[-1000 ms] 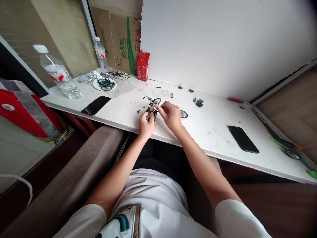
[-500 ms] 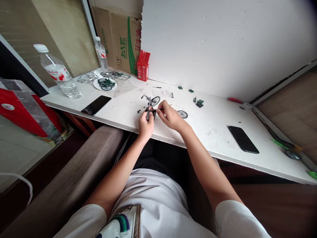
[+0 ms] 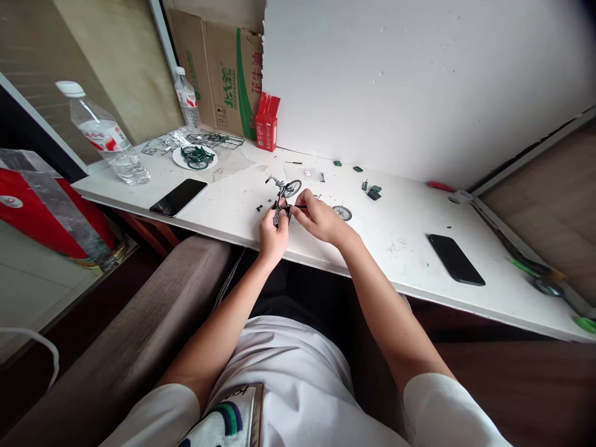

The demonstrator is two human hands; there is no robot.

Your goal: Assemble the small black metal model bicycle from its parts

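Carefully, the left hand (image 3: pixel 272 231) should pinch the miniature bicycle model (image 3: pixel 283 198) steady over the white tabletop (image 3: pixel 400 242) while the right hand (image 3: pixel 319 220), fingers pressed on a thin dark tool (image 3: pixel 299 207), works at its frame.

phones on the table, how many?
2. One phone lies left of the hands, in front of the big water bottle. The other phone lies to the right, near the table's front edge. None looks hidden.

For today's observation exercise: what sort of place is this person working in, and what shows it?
Probably a makeshift hobby desk at home: a model bicycle held in both hands, a loose wheel and small parts on the white tabletop, a cardboard box behind.
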